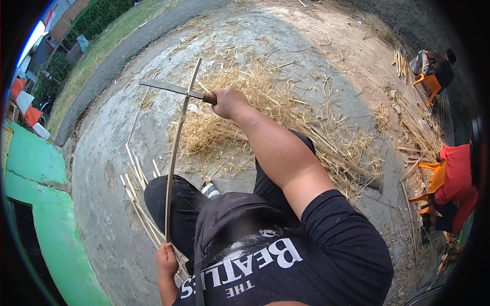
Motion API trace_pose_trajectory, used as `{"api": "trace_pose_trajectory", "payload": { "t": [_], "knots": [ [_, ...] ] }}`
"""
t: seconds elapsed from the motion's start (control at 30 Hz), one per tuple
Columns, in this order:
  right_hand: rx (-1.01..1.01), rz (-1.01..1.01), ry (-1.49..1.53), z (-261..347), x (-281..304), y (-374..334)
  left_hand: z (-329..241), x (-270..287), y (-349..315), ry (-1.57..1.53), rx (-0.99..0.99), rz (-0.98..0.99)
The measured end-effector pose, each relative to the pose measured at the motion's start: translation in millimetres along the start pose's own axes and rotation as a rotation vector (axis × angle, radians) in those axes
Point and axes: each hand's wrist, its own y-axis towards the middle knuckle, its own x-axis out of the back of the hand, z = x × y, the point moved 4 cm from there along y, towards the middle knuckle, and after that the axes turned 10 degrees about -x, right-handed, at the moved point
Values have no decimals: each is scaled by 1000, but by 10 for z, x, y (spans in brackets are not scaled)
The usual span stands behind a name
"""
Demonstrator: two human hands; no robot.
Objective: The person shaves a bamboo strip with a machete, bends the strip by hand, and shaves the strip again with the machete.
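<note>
My right hand (229,103) is closed around the short wooden handle of a long-bladed knife (164,86), stretched out ahead of me. Its blade points left and crosses a long, narrow bamboo strip (176,143) near the strip's far end. Low at the left, my left hand (167,261) grips the near end of that strip, which runs up past my left knee. Several more pale strips (131,189) lie beside my left leg, their near ends partly hidden by my hand and leg.
Curly shavings (204,127) are heaped on the concrete ahead. Long slats (339,159) lie right of my right leg. At the right, a person in red (457,171) and a person in dark clothes (438,67) sit on orange chairs. A green wall (38,153) stands left.
</note>
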Motion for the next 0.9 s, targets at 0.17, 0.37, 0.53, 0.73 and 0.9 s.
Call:
{"api": "trace_pose_trajectory", "payload": {
  "t": [0.17,0.37,0.53,0.73,0.9],
  "knots": [
    [3,-2,-55,39,47,-15,-47,-20,11,9,-25,-25],
    [51,-4,36,-38,-83,39,-16,-72,50,6,-51,-36],
    [56,-18,49,-125,-184,143,-23,-89,128,30,-61,-29],
    [93,-124,-183,51,-121,194,-37,-141,152,92,-38,-38],
    [176,-82,-78,216,-133,48,-116,-165,176,119,-16,-30]
  ]
}}
